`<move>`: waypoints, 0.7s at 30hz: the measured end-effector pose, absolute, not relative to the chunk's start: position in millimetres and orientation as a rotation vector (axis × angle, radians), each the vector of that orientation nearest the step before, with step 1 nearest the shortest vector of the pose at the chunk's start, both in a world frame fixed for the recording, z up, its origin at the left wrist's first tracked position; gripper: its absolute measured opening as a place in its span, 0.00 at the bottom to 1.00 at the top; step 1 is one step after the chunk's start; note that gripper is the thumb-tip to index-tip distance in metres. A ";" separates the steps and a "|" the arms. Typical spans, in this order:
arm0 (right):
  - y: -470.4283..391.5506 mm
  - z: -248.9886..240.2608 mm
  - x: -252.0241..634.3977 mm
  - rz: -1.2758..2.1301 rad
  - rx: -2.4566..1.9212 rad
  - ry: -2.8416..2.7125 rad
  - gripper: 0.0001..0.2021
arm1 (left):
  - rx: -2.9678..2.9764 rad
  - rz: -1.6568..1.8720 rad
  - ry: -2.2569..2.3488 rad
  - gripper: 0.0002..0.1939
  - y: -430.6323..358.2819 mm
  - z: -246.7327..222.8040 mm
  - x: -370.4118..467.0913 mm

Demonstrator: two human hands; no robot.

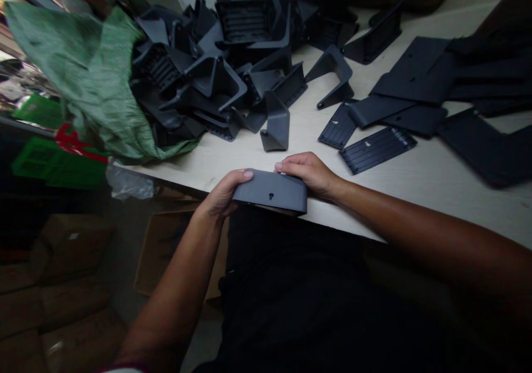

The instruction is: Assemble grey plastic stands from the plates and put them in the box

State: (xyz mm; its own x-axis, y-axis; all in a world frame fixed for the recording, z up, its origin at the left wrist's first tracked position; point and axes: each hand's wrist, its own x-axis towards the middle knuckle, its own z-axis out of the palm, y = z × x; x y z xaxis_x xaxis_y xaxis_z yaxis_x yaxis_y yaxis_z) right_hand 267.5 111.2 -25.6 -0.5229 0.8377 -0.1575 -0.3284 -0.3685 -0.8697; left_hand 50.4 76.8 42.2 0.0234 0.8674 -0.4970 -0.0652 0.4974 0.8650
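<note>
A dark grey plastic bracket point(272, 191) with a keyhole-shaped slot in its face is held at the table's front edge. My left hand point(224, 195) grips its left end, thumb on the top edge. At the bracket's far right side is my right hand point(311, 174), closed, with thumb and fingers bent together against it; its fingertips are partly hidden. Just beyond the hands, a loose angled bracket point(276, 123) stands on the pale table point(233, 168). Two flat ribbed plates point(378, 148) with slots lie to the right.
A large heap of similar brackets point(211, 79) spills from a green woven sack point(100, 90) at the back left. Flat dark panels point(411, 71) are stacked at the right. Below the table edge are an open carton point(160, 240) and several cardboard boxes point(70, 245).
</note>
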 end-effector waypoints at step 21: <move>79.0 23.3 242.9 2.068 -0.810 -1.214 0.28 | 0.693 1.594 1.142 0.15 12.4 35.5 -0.4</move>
State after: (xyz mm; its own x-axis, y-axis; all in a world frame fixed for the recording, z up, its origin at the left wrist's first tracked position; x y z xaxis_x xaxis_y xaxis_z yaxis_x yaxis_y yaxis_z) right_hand 242.9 79.0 23.3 -0.6332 0.7474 -0.2012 -0.1887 -0.4012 -0.8963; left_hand -0.4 12.4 35.5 -0.3220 0.9414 -0.1001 -0.3974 -0.0384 0.9169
